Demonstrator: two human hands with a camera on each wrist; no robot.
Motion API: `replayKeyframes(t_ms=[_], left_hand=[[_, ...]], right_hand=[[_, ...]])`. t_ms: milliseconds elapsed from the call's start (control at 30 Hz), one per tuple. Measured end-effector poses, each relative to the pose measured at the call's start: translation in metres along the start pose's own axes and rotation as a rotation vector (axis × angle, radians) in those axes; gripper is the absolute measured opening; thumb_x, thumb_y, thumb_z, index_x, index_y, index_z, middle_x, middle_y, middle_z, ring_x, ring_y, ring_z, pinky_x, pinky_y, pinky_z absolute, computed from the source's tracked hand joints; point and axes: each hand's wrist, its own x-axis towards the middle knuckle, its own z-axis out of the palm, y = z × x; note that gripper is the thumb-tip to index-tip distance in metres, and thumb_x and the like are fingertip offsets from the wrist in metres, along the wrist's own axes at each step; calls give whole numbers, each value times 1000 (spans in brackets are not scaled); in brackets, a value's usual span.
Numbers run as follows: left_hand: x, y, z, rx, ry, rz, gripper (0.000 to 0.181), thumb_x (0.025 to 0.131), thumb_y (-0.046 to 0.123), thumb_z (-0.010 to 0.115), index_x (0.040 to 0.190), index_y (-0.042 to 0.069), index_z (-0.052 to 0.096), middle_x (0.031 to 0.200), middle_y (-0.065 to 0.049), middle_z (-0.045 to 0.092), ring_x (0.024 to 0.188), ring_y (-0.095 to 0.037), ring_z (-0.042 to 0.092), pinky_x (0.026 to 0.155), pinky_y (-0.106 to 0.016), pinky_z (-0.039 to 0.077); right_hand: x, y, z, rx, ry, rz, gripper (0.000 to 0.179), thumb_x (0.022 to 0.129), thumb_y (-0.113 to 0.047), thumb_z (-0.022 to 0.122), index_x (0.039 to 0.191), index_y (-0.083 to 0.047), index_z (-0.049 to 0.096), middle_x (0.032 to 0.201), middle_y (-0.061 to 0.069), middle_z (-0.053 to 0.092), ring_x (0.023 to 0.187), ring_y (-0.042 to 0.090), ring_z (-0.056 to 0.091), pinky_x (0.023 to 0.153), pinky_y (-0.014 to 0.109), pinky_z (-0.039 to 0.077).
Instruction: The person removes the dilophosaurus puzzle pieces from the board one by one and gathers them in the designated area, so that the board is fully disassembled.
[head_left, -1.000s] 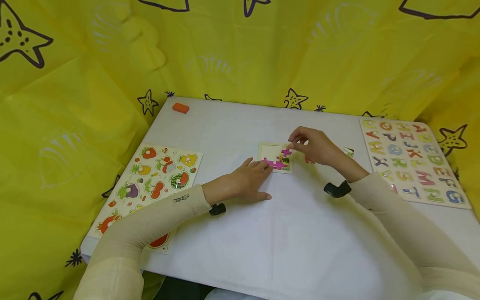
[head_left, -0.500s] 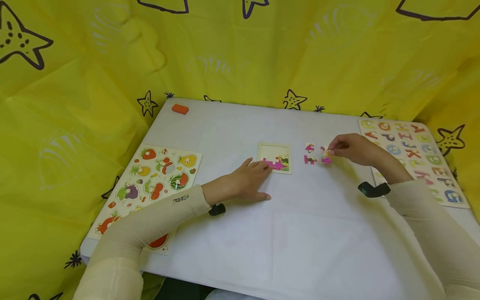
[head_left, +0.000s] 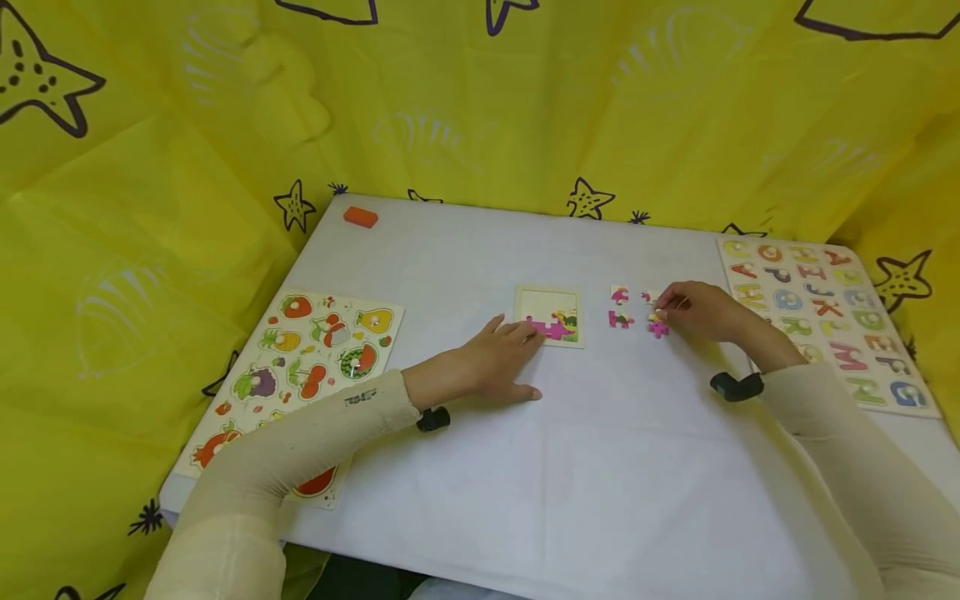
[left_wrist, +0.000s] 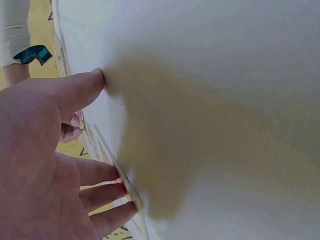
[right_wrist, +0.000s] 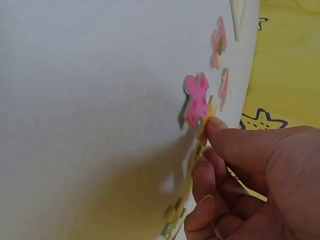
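A small puzzle tray point(head_left: 550, 289) holds joined pink puzzle pieces along its lower part and right side. My left hand point(head_left: 497, 363) lies with fingers extended on its lower left; in the left wrist view the fingertips point(left_wrist: 129, 209) touch the tray's edge. To the right of the tray, my right hand point(head_left: 701, 311) pinches a yellow puzzle piece point(right_wrist: 208, 119) between thumb and fingers, partly hidden by them. A pink spotted puzzle piece point(right_wrist: 197, 101) is right beside it. Other loose pieces, among them a pink and green one point(head_left: 620, 320), lie left of the right hand.
A fruit knob-puzzle board point(head_left: 315, 333) lies at the left, partly under the left forearm. An alphabet board point(head_left: 832, 325) is at the right, beyond the right wrist. Far back on the left sits an orange block point(head_left: 361, 217). Yellow curtain point(head_left: 480, 100) surrounds the white table.
The right hand has moved from the tray rightward to the loose pieces. The pink piece it held over the tray now lies among them, and it pinches a yellow piece. The left hand stays put.
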Motion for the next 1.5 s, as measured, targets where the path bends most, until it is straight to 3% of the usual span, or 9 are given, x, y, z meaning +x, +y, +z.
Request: replayKeyframes(t_ms=[500,667,767,1000,1233,1367,1500], left_hand=[[0,-2,1,-9,3,7,95,100,65,58,168,8,24,173,-8,26,161,-26,24,132,-53,5],[0,0,1,-3,-1,-3,95,100,65,58,168,9,24,173,-8,26,161,-26,24,132,-52,5],[0,0,1,-3,-6,-9,95,100,66,58,169,10,24,173,-7,26,161,-26,24,132,-51,4],[2,0,-1,9,-11,0,95,100,65,57,169,8,23,175,-9,24,161,-28,24,132,-45,15],[5,6,-5,5,-37,-12,95,101,62,58,168,4,23,175,-11,21,163,-29,19,131,-41,21],[6,10,-5,-27,-23,-13,93,102,60,59,165,-1,27,171,-15,28,160,-29,28,129,-38,27],[9,11,-2,24,23,-4,93,101,62,58,163,-1,31,163,-15,39,153,-28,39,125,-37,34]], right_hand=[[2,-21,12,-48,53,-7,19,105,-6,62,119,7,62,108,25,60,99,37,54,90,52,48],[6,-43,18,-32,85,-4,21,106,-7,60,123,6,61,117,27,58,103,39,54,88,48,51],[10,-62,26,-12,107,-52,23,106,-6,61,126,6,62,121,27,58,106,39,56,89,48,52],[22,-88,56,21,99,-155,29,106,-10,63,131,3,64,133,23,57,111,37,59,102,54,50],[28,-96,71,-5,84,-194,28,105,-9,63,131,4,63,128,20,60,116,37,61,108,55,49],[27,-98,70,0,83,-198,27,105,-7,61,130,4,62,125,20,62,113,36,61,107,54,50],[28,-98,69,-1,65,-197,28,106,-6,58,132,5,61,126,21,61,116,37,60,109,55,49]])
